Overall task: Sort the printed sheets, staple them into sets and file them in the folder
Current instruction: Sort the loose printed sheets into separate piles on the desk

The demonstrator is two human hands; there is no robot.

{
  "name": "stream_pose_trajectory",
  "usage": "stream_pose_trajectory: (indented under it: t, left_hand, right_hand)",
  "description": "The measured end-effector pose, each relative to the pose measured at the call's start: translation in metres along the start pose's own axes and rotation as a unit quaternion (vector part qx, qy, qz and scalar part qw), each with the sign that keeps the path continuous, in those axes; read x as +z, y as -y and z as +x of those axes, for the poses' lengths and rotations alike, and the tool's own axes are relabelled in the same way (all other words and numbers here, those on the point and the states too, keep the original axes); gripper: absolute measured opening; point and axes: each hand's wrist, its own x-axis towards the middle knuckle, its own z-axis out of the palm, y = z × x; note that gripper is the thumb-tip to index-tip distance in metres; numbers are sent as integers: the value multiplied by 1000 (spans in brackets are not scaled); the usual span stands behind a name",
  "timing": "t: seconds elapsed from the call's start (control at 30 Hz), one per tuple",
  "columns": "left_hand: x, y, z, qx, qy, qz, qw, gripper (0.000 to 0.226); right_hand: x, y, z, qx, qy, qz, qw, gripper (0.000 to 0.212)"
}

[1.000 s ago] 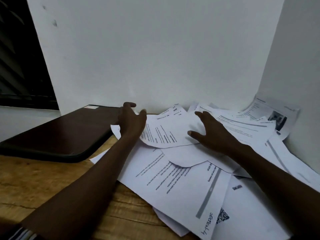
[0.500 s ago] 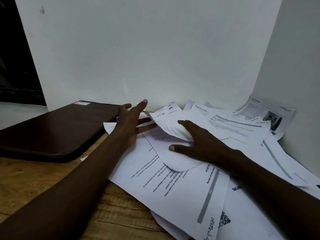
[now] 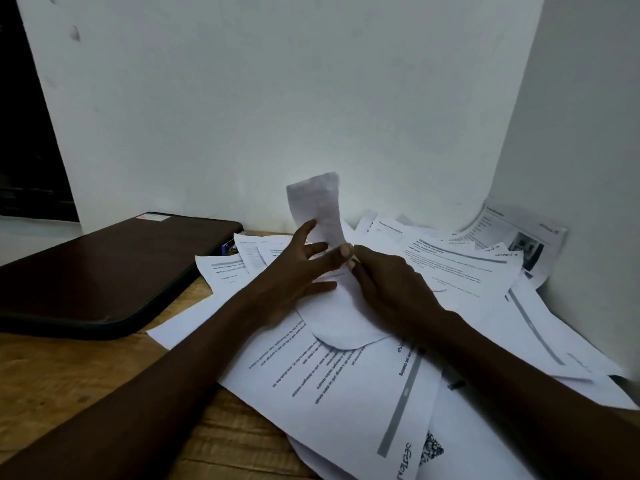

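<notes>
A loose heap of printed sheets (image 3: 450, 271) covers the right half of the wooden table (image 3: 69, 368). My right hand (image 3: 388, 289) pinches one white sheet (image 3: 322, 209) between thumb and fingers; that sheet is lifted and curled upright over the heap. My left hand (image 3: 294, 271) lies beside it with fingers spread and straight, touching the lifted sheet's lower part. A dark zipped folder (image 3: 104, 268) lies closed at the left. A small blue object (image 3: 228, 247), only partly showing, peeks out between the folder and the papers.
White walls meet in a corner right behind the heap, and a few sheets (image 3: 519, 237) lean up against the right wall. A dark window opening (image 3: 31, 150) is at the far left. Bare wood shows at the front left.
My right hand has taken hold of one sheet and raised it, so it now curls upright. My left hand has shifted right, toward that sheet. The view has turned slightly.
</notes>
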Motion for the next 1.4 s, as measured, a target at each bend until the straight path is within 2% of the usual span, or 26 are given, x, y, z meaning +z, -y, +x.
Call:
stream_pose_trajectory:
  t: [0.07,0.17,0.3,0.47,0.53,0.67,0.77,0.83,0.93,1.03,1.1,1.17,1.23,1.3,1.4]
  left_hand:
    - [2,0,1,8,15,-8,1000,119]
    - [1,1,2,26,20,-16,999,92]
    - [-7,8,8,34,-72,8,997,47]
    - [-24,3,19,18,-150,-27,988,38]
    - [-31,-2,18,20,-165,-27,986,32]
    - [-53,-5,14,21,-216,-43,975,24]
    - [-65,-2,12,2,-239,-65,969,31]
    - [-68,-1,11,-2,-242,-71,968,30]
    - [-69,0,11,-7,-238,-73,968,28]
    - [-75,0,13,-5,-266,-58,962,13]
    - [-83,2,12,-3,-297,-53,953,12]
    - [-89,6,9,-14,-310,-34,950,18]
    - [-95,10,8,-15,-306,8,952,25]
    - [-95,13,9,-16,-306,29,951,30]
    - [-91,16,9,-13,-292,45,955,16]
  right_hand:
    - [4,4,1,-16,11,17,1000,29]
    - [10,10,0,-47,64,25,997,47]
    - [16,16,-1,-116,106,21,987,62]
    - [9,10,5,-86,106,-4,991,68]
    - [4,4,6,-69,79,-9,994,73]
    - [-13,-18,10,33,-9,16,999,82]
    - [-22,-29,11,145,-34,108,983,74]
    - [-23,-30,9,191,-15,164,968,52]
    - [-20,-28,11,186,-5,216,959,23]
    - [-26,-21,11,172,31,270,947,22]
    - [-41,-23,8,178,75,303,933,25]
    - [-61,-30,5,203,118,242,941,27]
    - [-78,-39,3,230,176,81,954,35]
    - [-90,-44,0,255,218,-73,939,56]
    - [-94,-41,-8,278,249,-130,919,89]
